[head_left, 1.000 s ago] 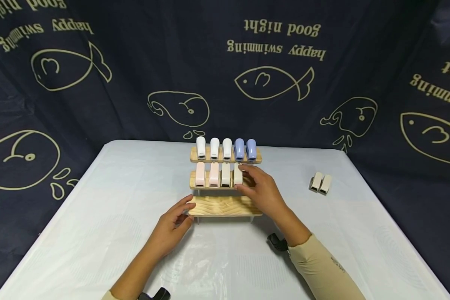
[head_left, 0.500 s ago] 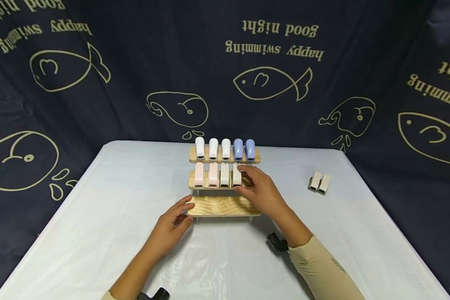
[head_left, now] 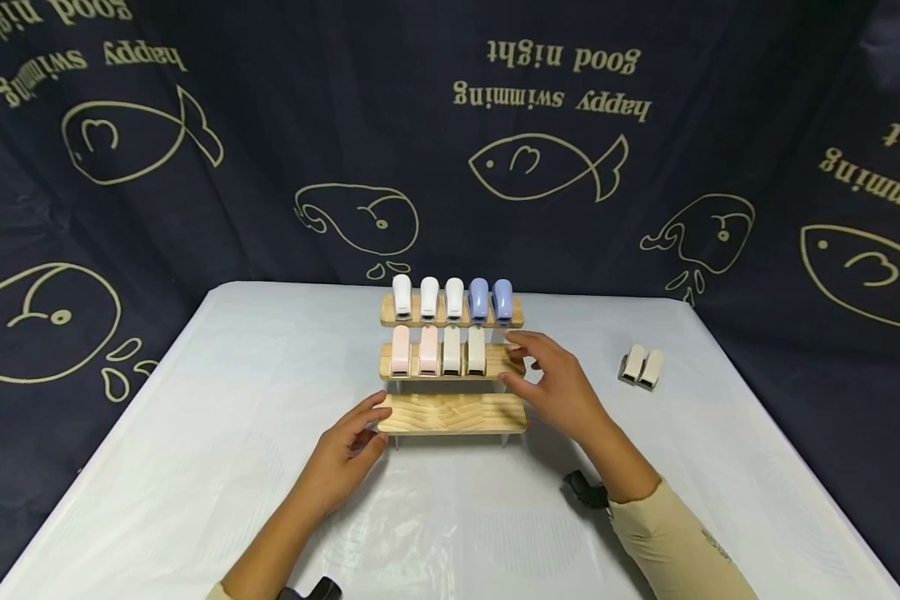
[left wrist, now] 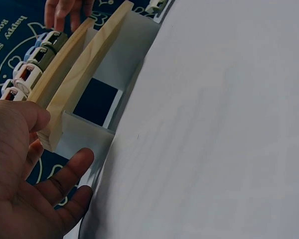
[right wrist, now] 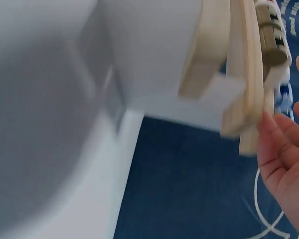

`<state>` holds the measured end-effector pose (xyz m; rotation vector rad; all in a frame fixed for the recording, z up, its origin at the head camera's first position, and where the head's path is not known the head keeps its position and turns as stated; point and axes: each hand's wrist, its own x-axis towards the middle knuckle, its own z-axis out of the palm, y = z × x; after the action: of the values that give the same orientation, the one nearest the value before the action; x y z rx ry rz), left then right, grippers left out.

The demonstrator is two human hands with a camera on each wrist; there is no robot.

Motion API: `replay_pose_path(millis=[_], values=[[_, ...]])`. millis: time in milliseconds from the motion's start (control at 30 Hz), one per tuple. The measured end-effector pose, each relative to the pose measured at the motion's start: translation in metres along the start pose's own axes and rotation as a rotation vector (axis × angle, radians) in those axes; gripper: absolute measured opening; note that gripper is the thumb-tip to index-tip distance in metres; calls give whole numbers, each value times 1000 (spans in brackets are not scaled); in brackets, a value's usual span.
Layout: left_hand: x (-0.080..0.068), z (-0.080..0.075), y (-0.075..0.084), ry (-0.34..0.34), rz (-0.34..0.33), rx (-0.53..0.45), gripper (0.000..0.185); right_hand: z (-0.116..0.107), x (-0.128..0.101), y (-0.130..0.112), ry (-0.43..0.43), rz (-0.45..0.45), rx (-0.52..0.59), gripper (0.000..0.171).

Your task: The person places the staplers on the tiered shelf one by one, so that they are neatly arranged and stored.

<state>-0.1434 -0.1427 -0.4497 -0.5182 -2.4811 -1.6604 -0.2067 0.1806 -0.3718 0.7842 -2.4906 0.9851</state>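
Backdrop [head_left: 270, 125] reads "happy swimming"; both hands' fingers relaxed, empty, beside rack [head_left: 452, 414]

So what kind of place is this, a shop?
More likely a staged recording setup than a shop: a table in pale plastic, a dark fish-print curtain all round, and one three-tier wooden rack of small staplers.

Head high; wrists beside rack [head_left: 452, 367]

Left hand [head_left: 345, 446] low with forearm reaching forward, fingers loosely extended, thumb apart, right hand [head_left: 558, 387] raised further forward, fingers spread and relaxed, holding nothing, beige sleeve [head_left: 675, 550] covering the right forearm, wrists carrying small dark cameras
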Motion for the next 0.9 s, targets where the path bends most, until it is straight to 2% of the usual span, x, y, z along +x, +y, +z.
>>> replay_pose_path(millis=[267,667,800,900], values=[[0,0,2,-2,9,11,35,-39,-23,30,74,57,-118,54],[0,0,0,-6,-5,18,35,-94,-56,97,135,199,-213,51],[0,0,0,-1,-2,18,35,-109,-63,115,124,249,-231,52],[0,0,0,5,8,16,35,-117,-68,129,84,304,-232,54]])
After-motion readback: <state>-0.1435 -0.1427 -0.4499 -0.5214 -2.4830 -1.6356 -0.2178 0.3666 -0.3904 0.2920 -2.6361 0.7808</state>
